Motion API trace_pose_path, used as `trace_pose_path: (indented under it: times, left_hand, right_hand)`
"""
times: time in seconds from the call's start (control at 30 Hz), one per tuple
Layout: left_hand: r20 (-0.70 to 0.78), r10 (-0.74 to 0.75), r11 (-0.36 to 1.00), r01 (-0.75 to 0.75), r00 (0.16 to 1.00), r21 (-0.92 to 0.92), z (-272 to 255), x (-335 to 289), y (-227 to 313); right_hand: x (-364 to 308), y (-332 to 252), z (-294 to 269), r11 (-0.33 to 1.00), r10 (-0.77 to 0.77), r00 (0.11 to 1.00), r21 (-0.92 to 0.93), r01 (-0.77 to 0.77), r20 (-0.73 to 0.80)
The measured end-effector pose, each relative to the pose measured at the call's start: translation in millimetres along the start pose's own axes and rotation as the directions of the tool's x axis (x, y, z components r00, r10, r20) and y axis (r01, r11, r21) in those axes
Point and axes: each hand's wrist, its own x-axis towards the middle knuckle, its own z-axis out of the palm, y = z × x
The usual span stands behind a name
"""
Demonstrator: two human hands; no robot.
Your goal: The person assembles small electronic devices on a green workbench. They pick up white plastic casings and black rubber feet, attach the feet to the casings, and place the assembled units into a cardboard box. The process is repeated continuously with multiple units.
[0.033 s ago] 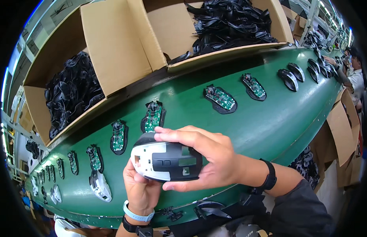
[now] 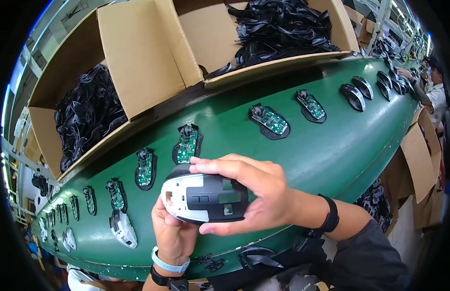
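Over the green work surface I hold a computer mouse top shell [image 2: 200, 199], white at one end and black at the other, with cut-out windows. My right hand [image 2: 259, 191] spans its black end, fingers along the far side and thumb on the near edge. Beneath the white end, my left hand [image 2: 174, 230] grips the shell from below, its fingers partly hidden. Just beyond the shell lies a mouse base with a green circuit board [image 2: 187, 144]. Another such base [image 2: 145, 169] rests to its left.
Two cardboard boxes of black plastic parts, one left [image 2: 89, 114] and one right [image 2: 285, 31], stand behind the green surface [image 2: 322, 155]. More mouse bases [image 2: 269, 121] and a white shell [image 2: 123, 231] lie along it. Black-and-silver parts [image 2: 353, 97] sit farther right, near another person [image 2: 434, 89].
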Motion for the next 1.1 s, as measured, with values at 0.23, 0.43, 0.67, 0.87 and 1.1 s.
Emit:
trace_pose_path:
  times: [0.23, 0.43, 0.67, 0.87, 1.1]
  left_hand:
    - [0.050, 0.314, 0.869, -0.308, 0.948, 0.387, -3.4, 12.1, -9.7]
    - [0.479, 0.336, 0.126, -0.543, 0.811, 0.831, 6.6, 14.9, -20.8]
    - [0.580, 0.239, 0.193, -0.624, 0.778, 0.757, 15.3, 17.4, -15.5]
    - [0.547, 0.258, 0.278, -0.603, 0.797, 0.748, 15.1, 20.6, -18.9]
    - [0.484, 0.278, 0.291, -0.553, 0.830, 0.781, 6.3, 19.7, -13.2]
  right_hand:
    - [1.0, 24.5, -5.2, 0.937, 0.279, 0.960, 0.209, -0.280, 0.038]
    - [-1.0, 17.9, 41.0, 0.750, 0.521, 0.853, 0.477, -0.458, -0.002]
    - [-15.5, 53.3, -97.7, 0.873, 0.148, 0.968, -0.433, -0.223, -0.200]
    - [-27.5, 100.0, -251.0, 0.513, 0.449, 0.860, -0.718, -0.471, -0.243]
    - [-50.4, 143.8, -218.4, 0.455, 0.406, 0.893, -0.806, -0.379, -0.191]
